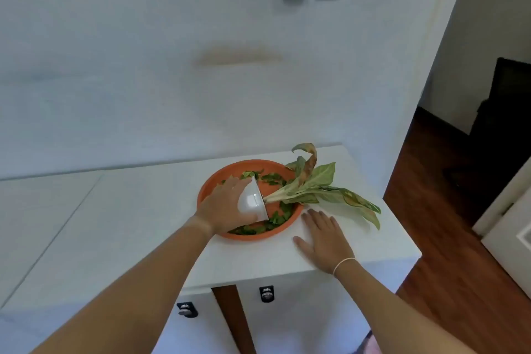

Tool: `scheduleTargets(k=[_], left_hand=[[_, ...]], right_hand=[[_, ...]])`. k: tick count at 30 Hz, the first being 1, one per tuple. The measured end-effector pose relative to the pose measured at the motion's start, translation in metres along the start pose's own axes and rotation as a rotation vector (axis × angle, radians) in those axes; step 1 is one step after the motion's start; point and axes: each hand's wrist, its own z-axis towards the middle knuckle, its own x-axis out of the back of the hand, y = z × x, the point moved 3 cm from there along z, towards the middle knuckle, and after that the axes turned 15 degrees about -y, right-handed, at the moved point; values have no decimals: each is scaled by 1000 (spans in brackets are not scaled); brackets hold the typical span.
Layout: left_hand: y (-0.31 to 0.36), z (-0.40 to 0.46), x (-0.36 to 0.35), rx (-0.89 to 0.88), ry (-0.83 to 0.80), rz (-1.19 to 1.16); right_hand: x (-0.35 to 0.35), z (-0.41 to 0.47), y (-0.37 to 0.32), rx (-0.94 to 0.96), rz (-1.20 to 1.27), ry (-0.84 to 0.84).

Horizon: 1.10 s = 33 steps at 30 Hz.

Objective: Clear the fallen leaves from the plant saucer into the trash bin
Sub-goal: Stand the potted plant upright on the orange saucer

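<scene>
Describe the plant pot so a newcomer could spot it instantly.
On the white countertop sits a round orange plastic saucer scattered with green leaf bits. Over it, the left hand grips a small white pot, the only tipped item, its pale leaves spilling rightward.

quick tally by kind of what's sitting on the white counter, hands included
orange saucer: 1
white plant pot, tipped on its side: 1
plant: 1
hands: 2, left hand and right hand
total: 5
</scene>
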Motion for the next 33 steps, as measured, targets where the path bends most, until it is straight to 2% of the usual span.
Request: scheduleTargets(k=[12, 18, 23, 27, 33], left_hand=[[10, 31, 4, 57, -112, 210], [12, 39, 3, 52, -90, 380], [7, 40, 12, -12, -39, 240], [6, 34, 23, -40, 90, 16], [4, 37, 25, 5, 227, -135]], right_hand=[[-1, 6, 4, -10, -20, 29], [-1, 6, 5, -15, -20, 28], [0, 6, 5, -16, -3, 32], [-1, 5, 4, -20, 8, 41], [1, 4, 4, -21, 15, 50]])
